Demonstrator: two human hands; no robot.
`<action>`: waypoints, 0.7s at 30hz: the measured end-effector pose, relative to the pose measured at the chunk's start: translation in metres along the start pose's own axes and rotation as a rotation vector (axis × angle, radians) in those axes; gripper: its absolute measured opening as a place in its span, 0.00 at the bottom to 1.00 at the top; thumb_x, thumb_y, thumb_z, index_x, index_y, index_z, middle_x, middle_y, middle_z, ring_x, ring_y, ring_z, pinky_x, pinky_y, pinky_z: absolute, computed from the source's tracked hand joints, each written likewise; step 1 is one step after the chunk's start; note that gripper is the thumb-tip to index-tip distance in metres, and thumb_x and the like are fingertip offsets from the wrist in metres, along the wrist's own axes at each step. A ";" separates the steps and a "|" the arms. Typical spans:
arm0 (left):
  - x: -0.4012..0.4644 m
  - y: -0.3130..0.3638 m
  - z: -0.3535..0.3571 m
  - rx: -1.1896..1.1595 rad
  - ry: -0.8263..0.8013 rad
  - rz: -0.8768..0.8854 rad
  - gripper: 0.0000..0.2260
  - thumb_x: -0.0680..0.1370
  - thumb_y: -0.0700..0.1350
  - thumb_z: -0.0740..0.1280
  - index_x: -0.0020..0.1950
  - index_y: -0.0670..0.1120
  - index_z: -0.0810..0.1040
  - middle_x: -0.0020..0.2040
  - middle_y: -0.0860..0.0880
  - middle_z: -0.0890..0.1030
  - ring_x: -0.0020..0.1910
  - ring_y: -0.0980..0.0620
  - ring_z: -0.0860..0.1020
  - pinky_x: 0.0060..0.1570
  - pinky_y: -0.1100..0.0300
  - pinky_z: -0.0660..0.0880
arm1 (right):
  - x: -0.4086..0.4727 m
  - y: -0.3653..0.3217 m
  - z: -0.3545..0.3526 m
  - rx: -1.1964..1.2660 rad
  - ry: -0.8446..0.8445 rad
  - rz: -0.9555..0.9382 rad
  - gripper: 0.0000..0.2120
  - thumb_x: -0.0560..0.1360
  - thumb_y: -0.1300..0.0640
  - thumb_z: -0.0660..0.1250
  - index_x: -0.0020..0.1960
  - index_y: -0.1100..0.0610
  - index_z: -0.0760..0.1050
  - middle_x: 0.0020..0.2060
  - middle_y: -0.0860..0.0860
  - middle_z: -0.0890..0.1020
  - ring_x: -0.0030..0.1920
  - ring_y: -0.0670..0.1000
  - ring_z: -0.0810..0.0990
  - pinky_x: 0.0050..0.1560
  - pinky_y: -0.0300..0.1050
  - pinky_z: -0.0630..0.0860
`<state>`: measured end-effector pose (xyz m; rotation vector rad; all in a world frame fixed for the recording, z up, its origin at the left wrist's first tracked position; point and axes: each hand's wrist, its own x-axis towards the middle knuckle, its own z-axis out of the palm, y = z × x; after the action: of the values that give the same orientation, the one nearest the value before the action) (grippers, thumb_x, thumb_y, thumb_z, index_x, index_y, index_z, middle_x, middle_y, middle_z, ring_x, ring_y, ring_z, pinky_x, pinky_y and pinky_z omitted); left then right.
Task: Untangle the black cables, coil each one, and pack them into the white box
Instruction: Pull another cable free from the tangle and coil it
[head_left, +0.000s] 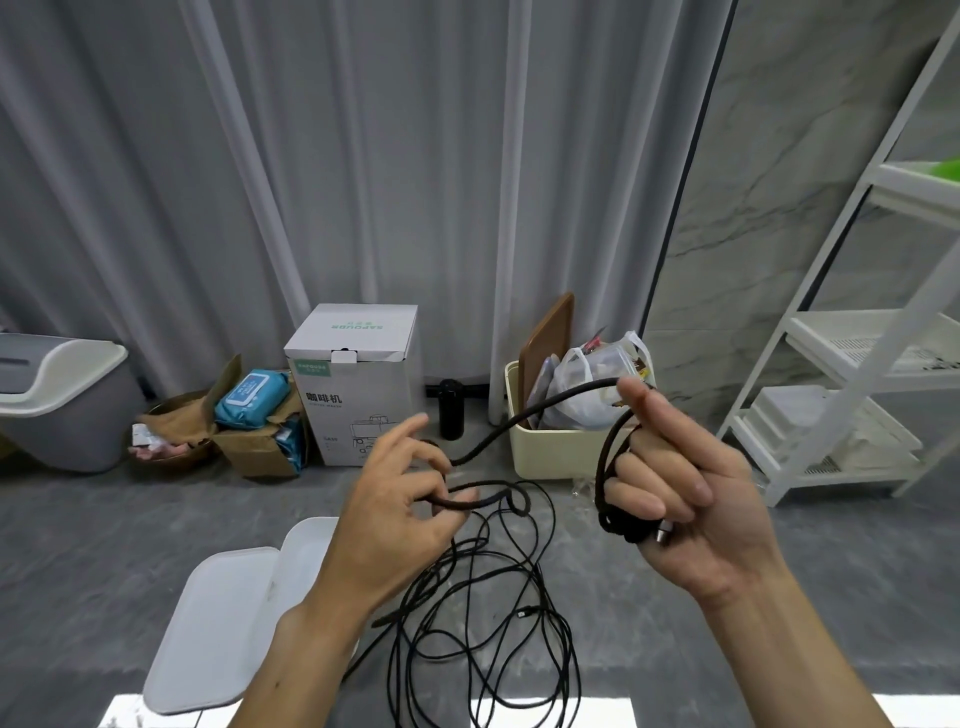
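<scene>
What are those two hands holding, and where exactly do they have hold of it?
A thick black cable. The right hand holds its coiled end, looped round the fingers near the metal plug; the left hand pinches it further along.

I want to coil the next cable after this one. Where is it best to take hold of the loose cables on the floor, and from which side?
Probably take the free plug end lying on the tangled cables, coming from above: it rests on top of the heap, so pulling it should drag fewer loops. Both the left hand and right hand grip the thick cable now.
</scene>
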<state>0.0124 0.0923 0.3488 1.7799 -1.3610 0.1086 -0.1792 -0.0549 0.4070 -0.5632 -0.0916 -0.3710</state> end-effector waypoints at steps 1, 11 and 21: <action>-0.001 0.000 0.000 -0.015 -0.006 -0.026 0.16 0.71 0.55 0.75 0.31 0.62 0.69 0.51 0.65 0.77 0.73 0.65 0.62 0.66 0.68 0.59 | 0.000 0.000 0.001 0.015 -0.019 -0.020 0.16 0.85 0.58 0.54 0.64 0.64 0.76 0.22 0.48 0.64 0.24 0.47 0.62 0.32 0.41 0.72; -0.001 0.007 0.005 -0.102 -0.037 -0.277 0.13 0.75 0.38 0.73 0.42 0.57 0.77 0.54 0.64 0.72 0.64 0.75 0.66 0.59 0.76 0.62 | 0.000 -0.003 0.007 0.106 -0.180 -0.058 0.26 0.86 0.47 0.49 0.68 0.67 0.72 0.24 0.52 0.66 0.26 0.50 0.64 0.35 0.45 0.70; -0.003 -0.004 0.012 0.193 -0.112 -0.216 0.16 0.83 0.42 0.62 0.67 0.56 0.78 0.65 0.59 0.75 0.63 0.63 0.71 0.58 0.67 0.64 | -0.001 0.000 0.015 0.115 -0.213 -0.079 0.24 0.86 0.49 0.51 0.69 0.66 0.71 0.24 0.51 0.65 0.26 0.49 0.63 0.35 0.44 0.70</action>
<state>0.0091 0.0867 0.3375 2.1118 -1.2609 0.0231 -0.1801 -0.0465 0.4192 -0.4848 -0.3392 -0.3794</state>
